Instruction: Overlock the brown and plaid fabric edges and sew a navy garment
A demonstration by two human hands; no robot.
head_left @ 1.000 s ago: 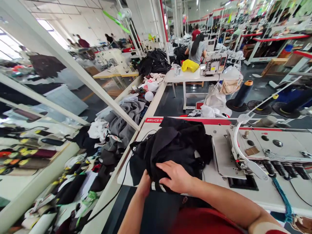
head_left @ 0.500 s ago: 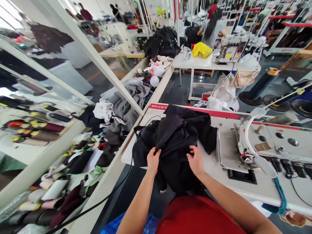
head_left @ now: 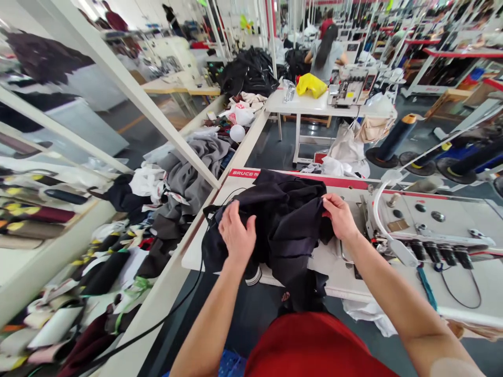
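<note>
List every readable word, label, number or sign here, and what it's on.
"BRUCE": on the long red strip edging the white flat table; the next mark, by crumpled black fabric, is unclear.
Red print on the white plastic bag: too blurred.
Yellow rectangular label on the distant metal sewing machine: too small.

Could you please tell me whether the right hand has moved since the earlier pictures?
Yes, the right hand has moved rightward, closer to the overlock machine.

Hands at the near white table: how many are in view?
2: the left hand, spread at the left side of the black cloth, and the right hand, pinching its right edge. Neither is hidden.
</note>
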